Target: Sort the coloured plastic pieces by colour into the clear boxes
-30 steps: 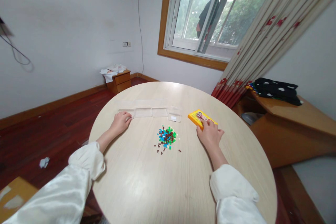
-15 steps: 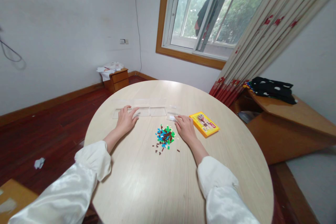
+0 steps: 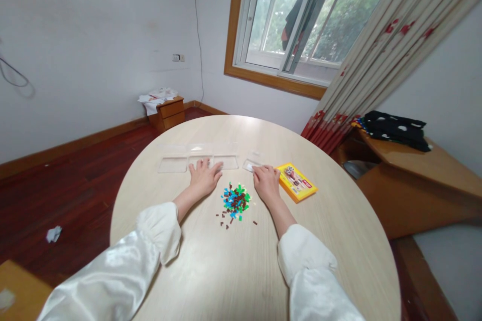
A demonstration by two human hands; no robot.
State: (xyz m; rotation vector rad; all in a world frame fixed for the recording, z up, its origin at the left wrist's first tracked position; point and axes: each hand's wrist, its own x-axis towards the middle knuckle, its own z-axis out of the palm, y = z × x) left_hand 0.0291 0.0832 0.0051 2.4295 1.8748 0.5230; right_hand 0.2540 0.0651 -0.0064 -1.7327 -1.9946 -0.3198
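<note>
A heap of small coloured bricks (image 3: pixel 235 200) in green, blue and brown lies mid-table on the round pale wooden table (image 3: pixel 211 271). My left hand (image 3: pixel 204 178) rests flat just left of the heap, fingers spread, its tips on a row of clear plastic trays (image 3: pixel 173 164). My right hand (image 3: pixel 266 182) lies to the right of the heap, fingers touching a small separate clear tray (image 3: pixel 251 163). A yellow booklet (image 3: pixel 297 182) lies just right of that hand.
A wooden desk (image 3: pixel 422 170) with a black dotted cloth (image 3: pixel 395 128) stands to the right under striped curtains (image 3: pixel 376 55). A small cabinet (image 3: pixel 167 110) sits by the far wall. A person shows outside the window (image 3: pixel 297 20). Crumpled paper (image 3: pixel 53 233) lies on the floor.
My left hand slid right along the trays toward the heap. My right hand left the yellow booklet and came to the small clear tray, which now sits apart from the row.
</note>
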